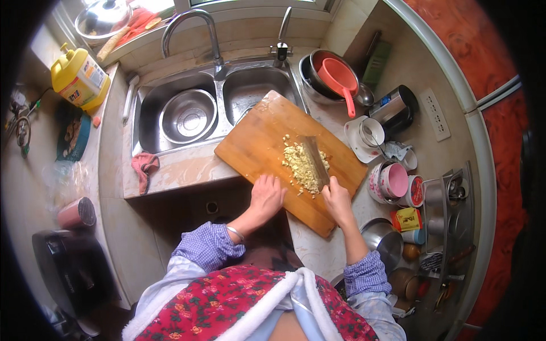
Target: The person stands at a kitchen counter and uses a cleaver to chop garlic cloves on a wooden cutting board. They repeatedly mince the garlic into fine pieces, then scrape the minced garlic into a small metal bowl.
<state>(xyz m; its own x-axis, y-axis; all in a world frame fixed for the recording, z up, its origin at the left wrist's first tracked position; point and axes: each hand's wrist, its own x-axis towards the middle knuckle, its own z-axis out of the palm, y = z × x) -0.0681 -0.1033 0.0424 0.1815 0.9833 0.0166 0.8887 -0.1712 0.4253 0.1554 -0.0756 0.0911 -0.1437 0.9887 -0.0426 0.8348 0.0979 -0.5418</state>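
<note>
A wooden cutting board (251, 140) lies at an angle over the counter edge and part of the right sink basin. A heap of pale yellow chopped food (300, 164), perhaps garlic or ginger, is on it, with small bits scattered around. My right hand (337, 198) grips the handle of a cleaver (315, 160), whose blade stands on edge in the right part of the heap. My left hand (268, 194) rests on the board's near left edge, fingers slightly bent, holding nothing that I can see. The cleaver's handle is mostly hidden by my fingers.
Behind the board is a double sink (219, 115) with a steel basin (189, 116). A pink cloth (145, 168) hangs at the counter edge. Nested bowls with a red strainer (339, 76), cups, pink bowls (393, 180) and a steel pan (381, 241) crowd the right side. A yellow jug (81, 81) stands left.
</note>
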